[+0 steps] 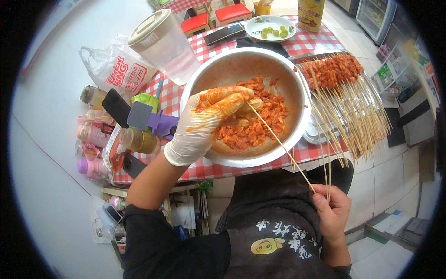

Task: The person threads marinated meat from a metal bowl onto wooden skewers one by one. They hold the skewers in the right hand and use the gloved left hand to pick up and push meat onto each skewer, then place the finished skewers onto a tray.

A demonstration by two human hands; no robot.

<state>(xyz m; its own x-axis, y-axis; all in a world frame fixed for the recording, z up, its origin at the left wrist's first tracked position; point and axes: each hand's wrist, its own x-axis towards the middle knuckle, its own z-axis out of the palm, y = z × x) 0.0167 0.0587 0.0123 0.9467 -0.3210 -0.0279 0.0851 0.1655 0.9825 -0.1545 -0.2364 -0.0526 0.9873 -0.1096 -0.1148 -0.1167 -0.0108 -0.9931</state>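
My left hand (212,118), in a pale disposable glove smeared with red sauce, is over a wide metal bowl (299,134). Its fingers are closed around the tip end of a bamboo skewer (278,141); what else lies within them is hidden. Below it in the bowl lie chunks of red marinated meat (252,134). My bare right hand (331,209) pinches the other end of that skewer and has a few more skewers (326,167) between its fingers. To the right, a metal tray (315,136) carries many skewers loaded with red meat (334,71), their bare ends pointing towards me.
Left of the bowl stand a lidded plastic pitcher (167,45), a plastic bag (118,69), a glass jar (139,140) and a phone on a purple stand (158,122). Behind it are a plate of green grapes (254,26), another phone (224,34) and a yellow container (310,15). Red stools (232,13) stand beyond.
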